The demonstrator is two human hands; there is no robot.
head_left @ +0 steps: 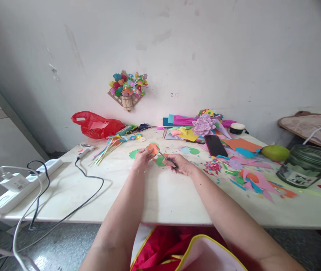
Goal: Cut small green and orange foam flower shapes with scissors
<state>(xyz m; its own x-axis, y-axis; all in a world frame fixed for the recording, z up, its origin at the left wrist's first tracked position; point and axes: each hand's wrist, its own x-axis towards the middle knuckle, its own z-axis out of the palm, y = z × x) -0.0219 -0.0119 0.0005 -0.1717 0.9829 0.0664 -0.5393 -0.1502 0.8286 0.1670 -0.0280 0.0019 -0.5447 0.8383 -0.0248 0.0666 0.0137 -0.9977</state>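
Between the fingers of my left hand [142, 160] is a small orange paper piece [153, 149] with a scalloped edge. My right hand [181, 165] is closed around the dark handles of a pair of scissors [171, 162]. Their blades point up and left and meet the orange piece at its right side. Beneath and beside my hands lie green scalloped pieces [134, 153] on the table. A little to the right, a light blue and green group of cut pieces [190, 150] lies flat.
Colourful scraps [256, 180] and a phone [216, 146] lie to the right, near a glass jar [307, 165]. Leftward are a glue gun [85, 151] with its cord, a power strip [22, 186], thin sticks [104, 150] and a red plastic bag [98, 126]. Paper sheets [181, 119] are stacked at the back.
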